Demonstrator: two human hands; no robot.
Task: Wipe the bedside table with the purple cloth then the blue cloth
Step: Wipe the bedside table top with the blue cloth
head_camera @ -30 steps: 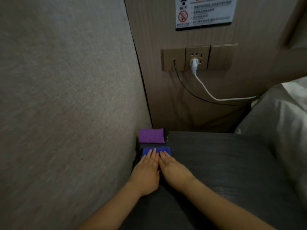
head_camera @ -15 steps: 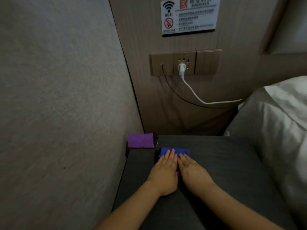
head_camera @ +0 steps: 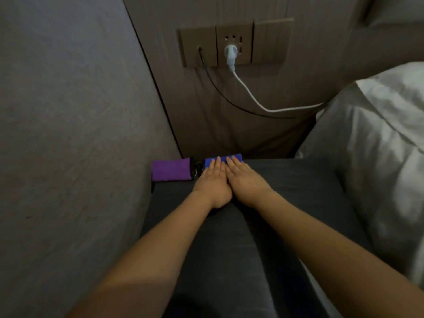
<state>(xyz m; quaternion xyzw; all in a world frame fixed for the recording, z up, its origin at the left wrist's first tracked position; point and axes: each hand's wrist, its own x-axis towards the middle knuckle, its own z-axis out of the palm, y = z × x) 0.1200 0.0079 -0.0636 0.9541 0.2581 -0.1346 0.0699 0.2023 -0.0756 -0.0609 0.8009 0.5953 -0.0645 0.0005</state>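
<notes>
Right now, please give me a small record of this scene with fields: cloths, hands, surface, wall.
blue cloth: at the far edge of the table, under both hands
purple cloth: left of the blue one, untouched
left hand: flat, fingers straight
right hand: flat, beside the left
bedside table: dark top
wall: white plug in socket

The two hands are lying flat side by side on the blue cloth [head_camera: 223,159], the left hand [head_camera: 212,183] just left of the right hand [head_camera: 246,183], at the far edge of the surface [head_camera: 286,203]. The purple cloth [head_camera: 171,169] is sitting just left of it, against the side wall [head_camera: 68,134]. The bed [head_camera: 378,157] is lying to the right, and the socket panel [head_camera: 236,43] is hanging on the back wall behind, with two cables [head_camera: 252,97] trailing toward the bed
</notes>
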